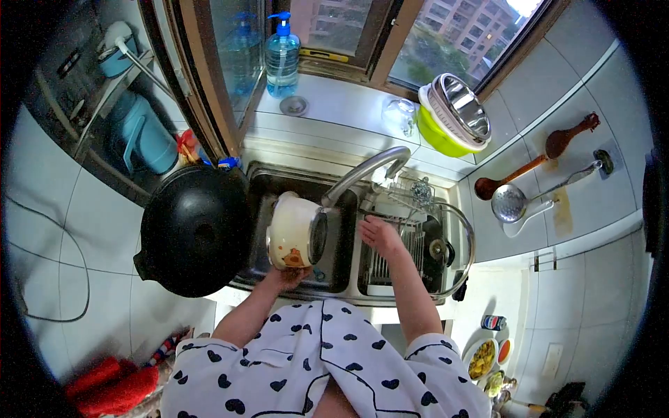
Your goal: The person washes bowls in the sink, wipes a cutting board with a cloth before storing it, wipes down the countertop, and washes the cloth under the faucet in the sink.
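Note:
A cream enamel pot [287, 226] with an orange cartoon print is tipped on its side over the sink [338, 275], its dark base facing right. My left hand [291, 277] grips the pot at its near lower edge, and the fingers are partly hidden beneath it. To the right, my right hand [380, 235] is open and holds nothing, fingers extended toward the pot. It hovers near the sink divider, below the curved metal faucet [366, 171]. The faucet's outlet end reaches down close to the pot's base; I cannot tell if water runs.
A wire dish rack [411, 254] with dishes fills the right basin. Left of the sink sits a large black wok [195, 233]. On the sill stand a blue pump bottle [282, 59] and stacked bowls with a green basin [446, 132]. A skimmer [512, 202] hangs at right.

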Demonstrator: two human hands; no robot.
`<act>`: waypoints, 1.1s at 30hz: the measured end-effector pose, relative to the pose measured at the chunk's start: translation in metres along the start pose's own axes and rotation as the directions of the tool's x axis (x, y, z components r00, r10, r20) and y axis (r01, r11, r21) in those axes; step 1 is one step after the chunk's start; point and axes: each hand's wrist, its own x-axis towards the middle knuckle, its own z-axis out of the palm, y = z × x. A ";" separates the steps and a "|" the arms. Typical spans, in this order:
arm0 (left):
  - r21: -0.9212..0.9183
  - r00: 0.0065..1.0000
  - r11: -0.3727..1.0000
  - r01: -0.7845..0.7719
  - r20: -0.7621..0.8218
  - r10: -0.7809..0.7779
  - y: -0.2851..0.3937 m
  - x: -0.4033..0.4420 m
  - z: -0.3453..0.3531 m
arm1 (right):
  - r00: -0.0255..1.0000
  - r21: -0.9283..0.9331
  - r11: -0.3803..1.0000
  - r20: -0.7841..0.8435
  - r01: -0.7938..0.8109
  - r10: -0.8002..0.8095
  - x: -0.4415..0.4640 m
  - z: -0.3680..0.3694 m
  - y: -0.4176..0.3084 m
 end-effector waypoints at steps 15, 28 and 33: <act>0.052 0.979 0.999 0.012 0.202 -0.022 -0.020 -0.021 0.035 | 0.848 -0.588 0.612 0.387 0.529 -0.361 -0.107 0.121 0.009; 0.221 0.952 0.952 -0.212 -0.173 0.252 -0.033 -0.053 0.092 | 0.769 -0.625 0.466 0.394 0.626 -0.504 -0.155 0.132 -0.008; 0.732 0.712 0.602 -0.318 -0.235 0.662 -0.023 -0.077 0.114 | 0.807 -0.456 0.667 0.302 0.589 -0.507 -0.189 0.113 -0.031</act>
